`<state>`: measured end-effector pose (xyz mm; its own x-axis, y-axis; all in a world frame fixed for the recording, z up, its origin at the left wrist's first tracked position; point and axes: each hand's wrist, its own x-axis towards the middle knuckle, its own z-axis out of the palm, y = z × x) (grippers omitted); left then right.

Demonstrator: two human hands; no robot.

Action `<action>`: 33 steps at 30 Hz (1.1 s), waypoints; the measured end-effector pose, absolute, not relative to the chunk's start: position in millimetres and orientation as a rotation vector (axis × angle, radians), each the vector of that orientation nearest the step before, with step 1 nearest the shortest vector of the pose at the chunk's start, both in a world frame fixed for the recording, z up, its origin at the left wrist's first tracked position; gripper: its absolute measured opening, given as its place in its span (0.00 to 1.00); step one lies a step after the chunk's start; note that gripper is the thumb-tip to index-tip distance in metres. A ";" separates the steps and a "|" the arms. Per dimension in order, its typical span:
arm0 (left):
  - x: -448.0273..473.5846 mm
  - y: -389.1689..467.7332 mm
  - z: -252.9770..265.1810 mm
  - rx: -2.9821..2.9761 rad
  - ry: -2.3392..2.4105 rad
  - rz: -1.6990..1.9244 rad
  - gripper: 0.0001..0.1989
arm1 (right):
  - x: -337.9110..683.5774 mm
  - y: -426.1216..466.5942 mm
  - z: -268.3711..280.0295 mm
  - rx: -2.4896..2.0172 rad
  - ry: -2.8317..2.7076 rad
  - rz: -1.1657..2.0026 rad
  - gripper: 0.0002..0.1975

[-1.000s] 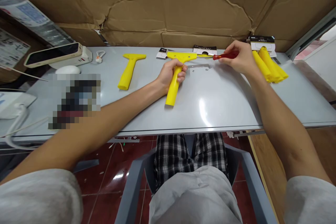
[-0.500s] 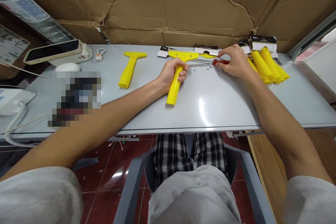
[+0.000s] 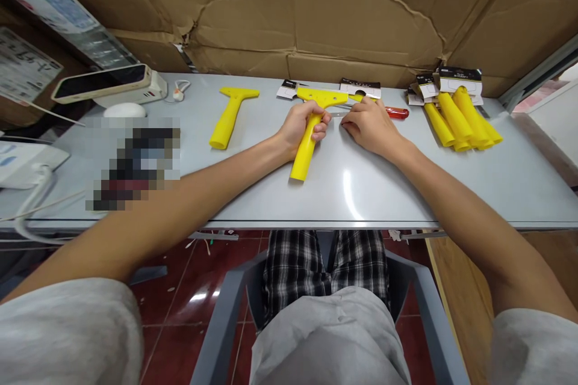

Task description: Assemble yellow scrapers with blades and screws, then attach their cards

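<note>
My left hand (image 3: 303, 127) is wrapped round the shaft of a yellow plastic scraper handle (image 3: 305, 153). Its flat T-shaped head, with small holes, points away from me. Just right of it, my right hand (image 3: 372, 126) rests low over the table with fingers bent and fingertips drawn together; whatever lies between them is hidden. A thin metal blade strip (image 3: 338, 114) shows between the two hands, partly covered. Beyond my right hand lies a screwdriver with a red handle (image 3: 397, 112). Black-and-white header cards (image 3: 361, 87) and a bit of yellow lie behind.
Another yellow scraper handle (image 3: 228, 120) lies at left. Several carded yellow handles (image 3: 460, 117) are piled at right. On the left are a phone (image 3: 102, 84) on a white block, a white mouse (image 3: 125, 110) and cables. Cardboard (image 3: 361, 24) stands along the back edge.
My right hand has let go of the red screwdriver, which now lies on the table, and moved left and nearer to me, over where small screws lay. My left hand keeps the handle.
</note>
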<state>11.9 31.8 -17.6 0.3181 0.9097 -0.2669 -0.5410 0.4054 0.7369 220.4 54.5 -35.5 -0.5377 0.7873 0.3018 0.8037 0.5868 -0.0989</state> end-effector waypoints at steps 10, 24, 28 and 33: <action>6.9 36.8 -19.3 0.530 0.624 1.047 0.20 | 244.0 59.5 -25.9 -1.325 -2.364 0.085 0.06; 10.0 31.5 -12.1 0.535 0.643 1.020 0.12 | 278.3 79.0 -25.9 -1.420 -2.005 0.240 0.10; 9.6 33.5 -14.3 0.547 0.627 1.022 0.13 | 278.2 81.4 -27.5 -1.417 -2.003 0.218 0.08; 10.4 35.5 -16.3 0.550 0.653 1.009 0.11 | 279.2 81.0 -25.6 -1.422 -2.022 0.215 0.06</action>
